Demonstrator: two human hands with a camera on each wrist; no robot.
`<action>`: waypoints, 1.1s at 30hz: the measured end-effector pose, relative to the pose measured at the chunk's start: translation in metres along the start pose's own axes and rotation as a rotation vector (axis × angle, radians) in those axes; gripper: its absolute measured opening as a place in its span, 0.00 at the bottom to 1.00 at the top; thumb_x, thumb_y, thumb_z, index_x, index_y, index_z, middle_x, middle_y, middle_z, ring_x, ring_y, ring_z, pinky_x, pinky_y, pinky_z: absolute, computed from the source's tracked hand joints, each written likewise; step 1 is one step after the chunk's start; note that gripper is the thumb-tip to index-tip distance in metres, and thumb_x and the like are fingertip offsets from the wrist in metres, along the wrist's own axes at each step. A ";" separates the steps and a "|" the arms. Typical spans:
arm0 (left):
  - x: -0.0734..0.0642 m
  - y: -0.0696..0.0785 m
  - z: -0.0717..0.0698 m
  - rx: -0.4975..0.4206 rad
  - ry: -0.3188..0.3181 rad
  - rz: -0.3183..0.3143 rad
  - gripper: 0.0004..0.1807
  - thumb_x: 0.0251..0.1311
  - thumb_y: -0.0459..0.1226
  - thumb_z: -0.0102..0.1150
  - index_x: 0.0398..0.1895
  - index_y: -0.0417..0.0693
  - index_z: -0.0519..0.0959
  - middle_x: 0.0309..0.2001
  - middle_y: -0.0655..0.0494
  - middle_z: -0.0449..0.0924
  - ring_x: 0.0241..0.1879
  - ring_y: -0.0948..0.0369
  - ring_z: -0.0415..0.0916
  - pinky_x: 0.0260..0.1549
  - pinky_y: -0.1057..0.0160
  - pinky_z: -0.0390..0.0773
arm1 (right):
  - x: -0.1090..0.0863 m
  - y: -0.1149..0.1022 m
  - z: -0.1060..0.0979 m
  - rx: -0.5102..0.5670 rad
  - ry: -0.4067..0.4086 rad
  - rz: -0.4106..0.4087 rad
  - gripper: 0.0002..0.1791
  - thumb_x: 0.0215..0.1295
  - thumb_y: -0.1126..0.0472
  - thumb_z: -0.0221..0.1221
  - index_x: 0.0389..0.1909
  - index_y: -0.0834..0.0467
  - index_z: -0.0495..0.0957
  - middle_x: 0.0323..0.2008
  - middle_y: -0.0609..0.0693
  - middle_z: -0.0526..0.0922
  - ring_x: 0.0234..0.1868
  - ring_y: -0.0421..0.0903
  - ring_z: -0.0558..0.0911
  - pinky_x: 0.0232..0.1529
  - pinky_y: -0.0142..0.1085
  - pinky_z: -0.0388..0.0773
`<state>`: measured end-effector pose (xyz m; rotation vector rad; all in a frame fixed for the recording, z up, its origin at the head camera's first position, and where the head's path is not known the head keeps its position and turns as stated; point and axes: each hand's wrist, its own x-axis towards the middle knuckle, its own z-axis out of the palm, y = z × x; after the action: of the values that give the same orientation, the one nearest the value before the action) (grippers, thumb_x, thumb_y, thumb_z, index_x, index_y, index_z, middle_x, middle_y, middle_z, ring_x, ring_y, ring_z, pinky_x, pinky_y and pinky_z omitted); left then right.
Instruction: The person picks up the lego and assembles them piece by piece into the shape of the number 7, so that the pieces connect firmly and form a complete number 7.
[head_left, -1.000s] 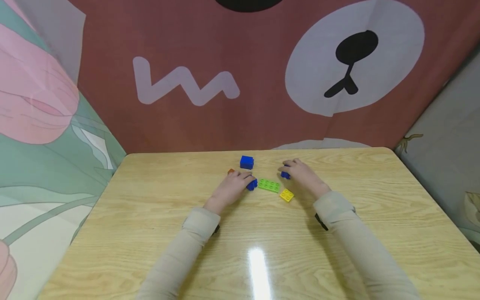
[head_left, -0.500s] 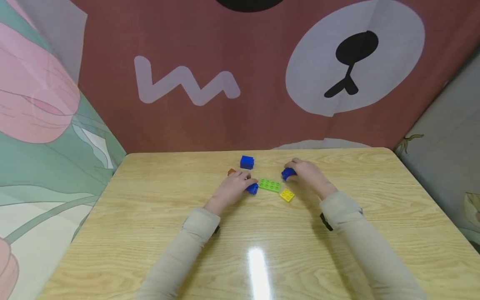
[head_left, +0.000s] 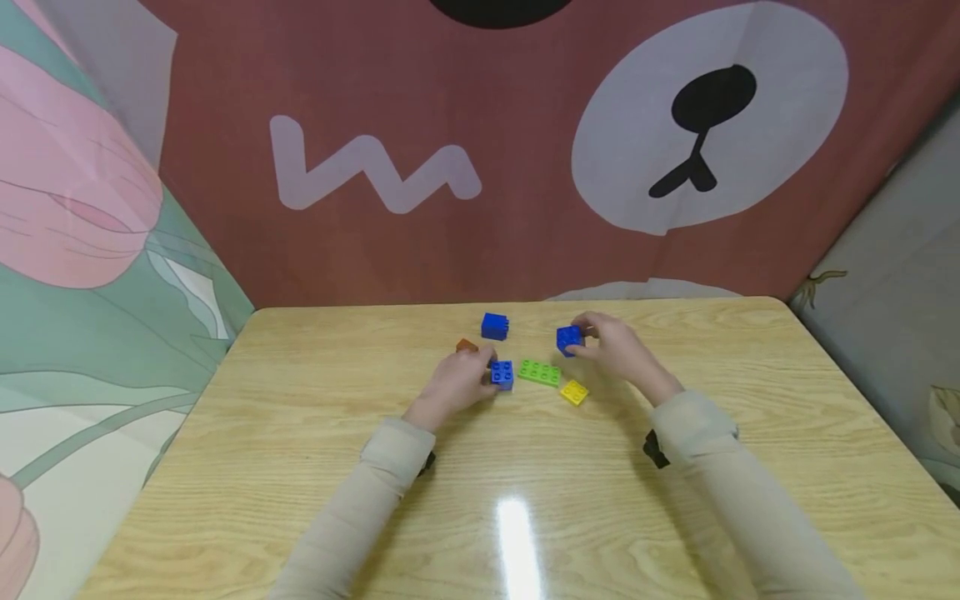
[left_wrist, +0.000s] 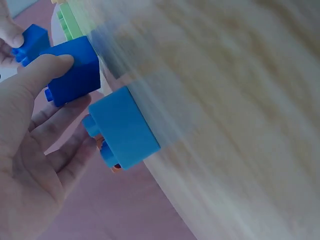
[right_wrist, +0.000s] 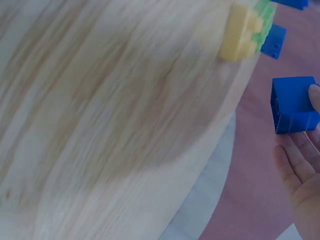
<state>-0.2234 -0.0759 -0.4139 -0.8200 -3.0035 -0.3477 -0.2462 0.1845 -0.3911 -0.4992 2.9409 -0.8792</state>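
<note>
Since the earlier frames, the left blue brick and the right blue brick have been turned studs upward. The former is pinched in the left hand, just beside the green brick; the latter is held above the worktop by the right hand. A third blue brick is seen farther back; the yellow brick is shown near the green one.

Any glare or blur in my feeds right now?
Head view: a white glare streak on the table; left wrist view: soft wood grain, with a bluish reflection beside the light-blue brick; right wrist view: the yellow brick pale and soft-edged, the held blue brick sharper.
</note>
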 end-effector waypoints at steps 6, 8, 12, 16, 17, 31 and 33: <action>-0.001 0.000 0.001 -0.005 -0.014 0.005 0.20 0.57 0.47 0.66 0.48 0.47 0.77 0.37 0.56 0.82 0.35 0.60 0.76 0.41 0.59 0.78 | -0.001 -0.012 0.008 0.142 -0.002 -0.023 0.23 0.64 0.62 0.60 0.57 0.68 0.68 0.56 0.67 0.74 0.58 0.64 0.76 0.58 0.53 0.76; -0.002 0.001 0.000 0.001 -0.019 0.004 0.21 0.57 0.48 0.65 0.49 0.47 0.77 0.38 0.56 0.83 0.38 0.59 0.76 0.45 0.58 0.77 | -0.002 -0.018 0.010 0.182 -0.017 -0.028 0.23 0.64 0.62 0.60 0.57 0.66 0.68 0.57 0.66 0.74 0.59 0.64 0.76 0.59 0.53 0.76; -0.002 0.002 0.001 0.003 -0.011 0.006 0.26 0.57 0.51 0.65 0.54 0.46 0.76 0.44 0.55 0.84 0.44 0.56 0.77 0.51 0.55 0.76 | -0.003 -0.030 0.017 0.249 -0.042 -0.045 0.23 0.64 0.61 0.60 0.57 0.64 0.69 0.57 0.64 0.74 0.59 0.63 0.77 0.58 0.51 0.77; -0.002 0.000 -0.002 -0.013 0.023 0.006 0.32 0.55 0.53 0.65 0.59 0.45 0.74 0.51 0.52 0.83 0.49 0.53 0.78 0.56 0.53 0.75 | 0.000 -0.040 0.027 0.249 -0.037 -0.101 0.22 0.63 0.60 0.62 0.55 0.65 0.71 0.55 0.63 0.77 0.57 0.61 0.79 0.57 0.49 0.78; -0.002 -0.002 -0.004 -0.026 0.034 0.009 0.32 0.56 0.52 0.65 0.60 0.45 0.74 0.52 0.51 0.82 0.49 0.53 0.78 0.56 0.53 0.75 | 0.000 -0.042 0.029 0.242 -0.033 -0.114 0.23 0.62 0.60 0.63 0.55 0.64 0.72 0.55 0.62 0.78 0.56 0.60 0.79 0.57 0.49 0.78; -0.005 -0.006 -0.024 -0.293 0.076 0.075 0.26 0.61 0.44 0.61 0.61 0.45 0.73 0.48 0.48 0.82 0.32 0.59 0.74 0.31 0.65 0.76 | 0.000 -0.055 0.047 0.234 -0.030 -0.138 0.23 0.63 0.57 0.62 0.56 0.64 0.73 0.54 0.62 0.79 0.54 0.58 0.81 0.56 0.48 0.79; -0.005 -0.006 -0.023 -0.302 0.069 0.085 0.25 0.61 0.44 0.61 0.60 0.45 0.73 0.53 0.48 0.80 0.40 0.55 0.79 0.39 0.61 0.81 | 0.001 -0.055 0.049 0.246 -0.031 -0.141 0.23 0.63 0.58 0.62 0.56 0.65 0.72 0.54 0.62 0.79 0.53 0.58 0.81 0.55 0.48 0.79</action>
<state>-0.2231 -0.0880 -0.3929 -0.9276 -2.8812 -0.8229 -0.2247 0.1153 -0.4024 -0.7022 2.7423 -1.2162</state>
